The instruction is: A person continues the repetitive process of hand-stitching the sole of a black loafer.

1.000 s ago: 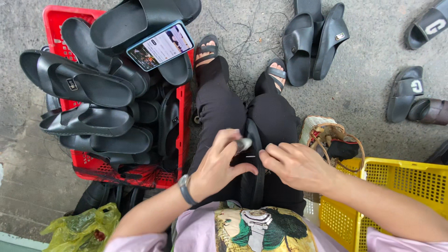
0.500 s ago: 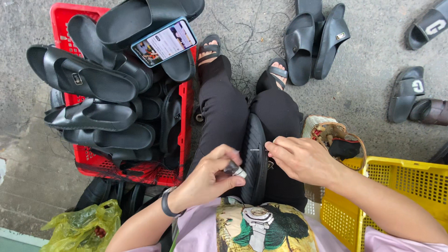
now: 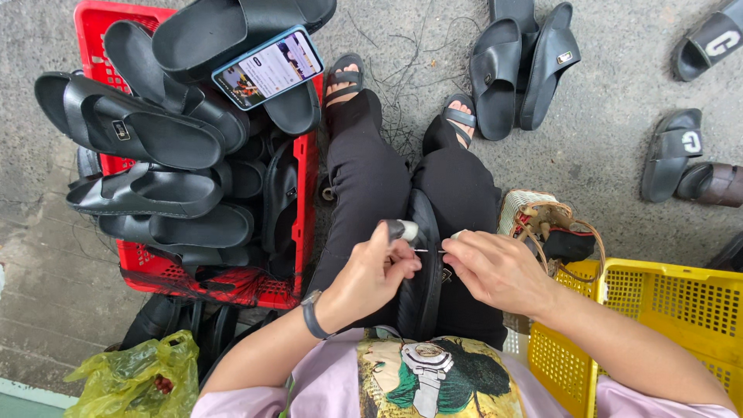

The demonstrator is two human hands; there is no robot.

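Black slide sandal (image 3: 422, 271) lay on edge between the seated person's thighs, its dark rubbery sole and strap running lengthwise along the lap, plain and matte, with a small pale tag or fitting just showing near its middle. The left hand (image 3: 370, 275) was closed around a small tool with a grey-and-white tip (image 3: 402, 230), thumb and fingers pinched tight on it just beside the sandal's edge. The right hand (image 3: 495, 267) was curled too, fingertips pressed together on the sandal's other side, and a thin needle or thread (image 3: 428, 250) stretched across between the two hands; which it was I could not tell. A dark wristband (image 3: 311, 316) sat on the left wrist.

To the person's left a red crate (image 3: 303, 201) stood heaped with more black sandals (image 3: 147, 131), and a phone (image 3: 267, 67) with a lit screen rested on top of the pile. To the right, near the knee, sat a yellow crate (image 3: 665, 298) and a small woven basket (image 3: 534, 213). More sandals (image 3: 518, 66) lay loose on the concrete beyond the feet, and a yellow-green plastic bag (image 3: 135, 375) slumped beside the red crate
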